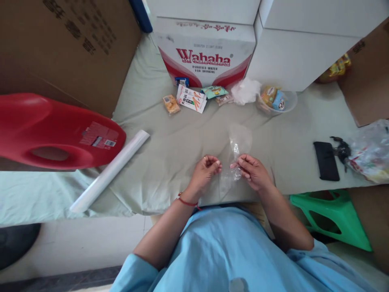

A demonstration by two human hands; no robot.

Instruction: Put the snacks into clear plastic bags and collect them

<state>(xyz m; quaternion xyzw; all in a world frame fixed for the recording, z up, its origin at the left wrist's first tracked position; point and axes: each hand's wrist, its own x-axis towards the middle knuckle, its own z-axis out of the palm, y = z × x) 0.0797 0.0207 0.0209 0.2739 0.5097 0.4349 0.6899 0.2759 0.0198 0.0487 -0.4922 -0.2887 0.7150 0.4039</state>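
Note:
Between thumb and fingers, my right hand (253, 170) pinches a clear plastic bag (240, 140), which spreads above and below the fingertips over the cloth. My left hand (206, 172), with a red string at the wrist, is just left of the bag. Its fingers are curled and the thumb is close to the fingertips; whether a thin edge of plastic lies between them is too small to tell. Farther back, snack packets lie before the Wahaha box: an orange one (171, 104), white ones (192, 99) and a green one (214, 91).
A white roll (111, 170) lies beside a red jug (60, 134) at left. Behind stand the Wahaha box (206, 56) and white boxes. A crumpled white bag (246, 91) touches a clear bowl (290, 106) of snacks. A phone (326, 161) and keys (343, 151) are at right.

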